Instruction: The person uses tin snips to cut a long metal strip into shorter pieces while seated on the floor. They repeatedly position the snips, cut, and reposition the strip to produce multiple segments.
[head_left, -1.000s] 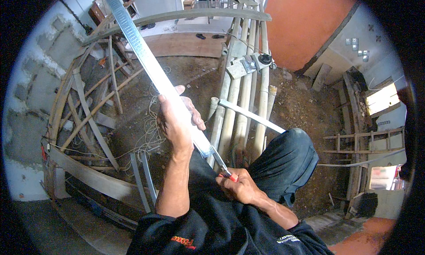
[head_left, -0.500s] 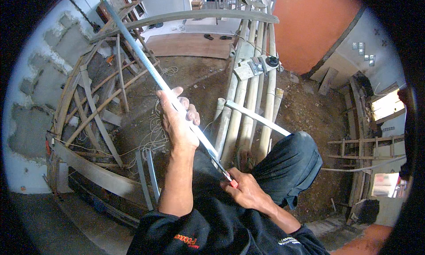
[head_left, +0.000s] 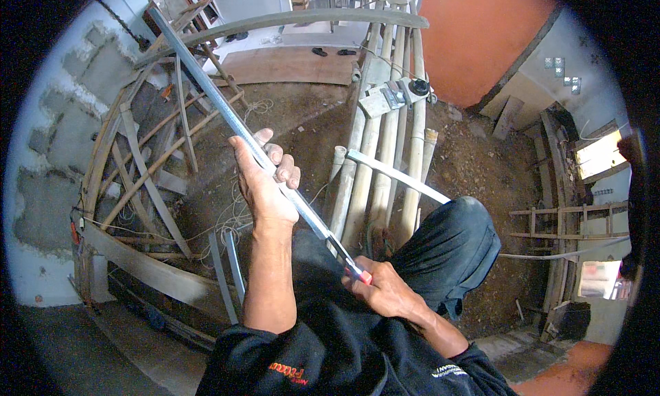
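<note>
A long, thin metal channel (head_left: 204, 82) slants from the far left down toward my lap. My left hand (head_left: 265, 193) is closed around it below its middle, thumb on the left side and fingers curled on the right. At the near end of the channel are the jaws of metal snips (head_left: 342, 251), which touch or overlap it; whether they bite into it I cannot tell. My right hand (head_left: 386, 291) grips the snips by their red handle, mostly hidden in the palm. Another pale metal strip (head_left: 395, 174) lies across the bamboo poles beside my knee.
Thick bamboo poles (head_left: 378, 183) run away ahead of me, with a power tool (head_left: 395, 97) on them. A curved beam (head_left: 295, 26) crosses behind. Timber framing (head_left: 141, 162) stands left, near tangled cord (head_left: 230, 221) and two metal strips (head_left: 234, 262). An orange wall (head_left: 481, 38) rises at right.
My left hand and the channel have shifted slightly left, and the channel's glare has faded. My right hand keeps its hold on the snips at the near end. The view has tilted a little.
</note>
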Action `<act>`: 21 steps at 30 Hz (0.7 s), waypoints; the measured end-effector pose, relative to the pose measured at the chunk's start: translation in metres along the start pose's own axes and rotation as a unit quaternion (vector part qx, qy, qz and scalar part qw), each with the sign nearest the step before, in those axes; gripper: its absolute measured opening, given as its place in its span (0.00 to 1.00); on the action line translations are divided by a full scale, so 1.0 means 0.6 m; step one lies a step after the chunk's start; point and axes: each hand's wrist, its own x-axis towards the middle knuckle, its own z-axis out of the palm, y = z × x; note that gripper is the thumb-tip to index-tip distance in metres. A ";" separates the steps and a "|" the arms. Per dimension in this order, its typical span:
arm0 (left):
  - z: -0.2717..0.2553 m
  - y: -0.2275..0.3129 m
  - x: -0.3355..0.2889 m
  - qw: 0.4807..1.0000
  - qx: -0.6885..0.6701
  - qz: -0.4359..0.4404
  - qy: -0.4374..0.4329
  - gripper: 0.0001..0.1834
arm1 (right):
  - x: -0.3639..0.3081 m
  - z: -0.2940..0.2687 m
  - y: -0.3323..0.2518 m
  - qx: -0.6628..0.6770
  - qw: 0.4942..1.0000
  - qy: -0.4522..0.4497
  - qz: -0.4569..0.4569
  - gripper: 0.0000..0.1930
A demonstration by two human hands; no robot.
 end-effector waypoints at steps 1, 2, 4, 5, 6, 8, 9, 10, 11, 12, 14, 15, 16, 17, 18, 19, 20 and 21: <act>0.002 -0.002 -0.001 1.000 0.000 0.002 -0.003 0.30 | 0.000 0.000 0.000 0.004 1.000 -0.003 -0.001 0.11; 0.003 -0.002 -0.002 1.000 -0.003 -0.001 -0.001 0.30 | 0.000 0.000 -0.001 0.006 1.000 -0.003 0.001 0.10; 0.006 -0.002 -0.004 1.000 -0.009 -0.002 -0.002 0.30 | 0.000 0.000 -0.001 0.010 1.000 -0.001 0.005 0.10; 0.007 -0.001 -0.005 1.000 -0.005 0.001 -0.007 0.30 | 0.000 0.001 -0.001 0.014 1.000 -0.001 0.007 0.10; 0.008 -0.001 -0.006 1.000 0.000 0.002 -0.008 0.30 | 0.000 0.001 0.000 0.019 1.000 0.000 0.010 0.10; 0.010 0.000 -0.007 1.000 0.004 0.005 -0.011 0.30 | 0.001 0.002 0.000 0.023 1.000 -0.001 0.013 0.10; 0.011 0.000 -0.007 1.000 0.003 0.007 -0.012 0.31 | 0.002 0.003 0.001 0.022 1.000 -0.002 0.014 0.10; 0.011 0.000 -0.008 1.000 0.003 0.010 -0.013 0.31 | 0.003 0.003 0.001 0.021 1.000 -0.003 0.015 0.10; 0.011 0.000 -0.009 1.000 0.006 0.011 -0.014 0.30 | 0.003 0.004 0.001 0.025 1.000 0.001 0.009 0.10; 0.011 -0.001 -0.009 1.000 0.009 0.012 -0.015 0.30 | 0.003 0.004 0.002 0.029 1.000 0.004 0.003 0.10; 0.011 -0.002 -0.009 1.000 0.011 0.013 -0.016 0.30 | 0.003 0.004 0.002 0.027 1.000 0.005 0.003 0.11; 0.010 -0.003 -0.009 1.000 0.009 0.012 -0.016 0.30 | 0.003 0.003 0.002 0.022 1.000 0.002 0.010 0.12; 0.009 -0.003 -0.008 1.000 0.007 0.011 -0.022 0.30 | 0.003 0.003 0.002 0.015 1.000 -0.003 0.019 0.14; 0.008 -0.002 -0.008 1.000 0.009 0.011 -0.023 0.31 | 0.003 0.003 0.003 0.020 1.000 -0.001 0.016 0.14; 0.007 -0.001 -0.006 0.999 0.009 0.012 -0.029 0.32 | 0.003 0.002 0.002 0.024 1.000 -0.001 0.016 0.14; 0.006 0.000 -0.006 0.999 0.010 0.012 -0.034 0.33 | 0.003 0.003 0.003 0.024 0.999 -0.007 0.026 0.14; 0.007 0.000 -0.006 0.999 0.012 0.012 -0.033 0.33 | 0.003 0.003 0.003 0.033 0.999 -0.002 0.015 0.14; 0.007 0.000 -0.006 0.999 0.014 0.012 -0.031 0.33 | 0.004 0.003 0.003 0.038 0.999 -0.002 0.014 0.14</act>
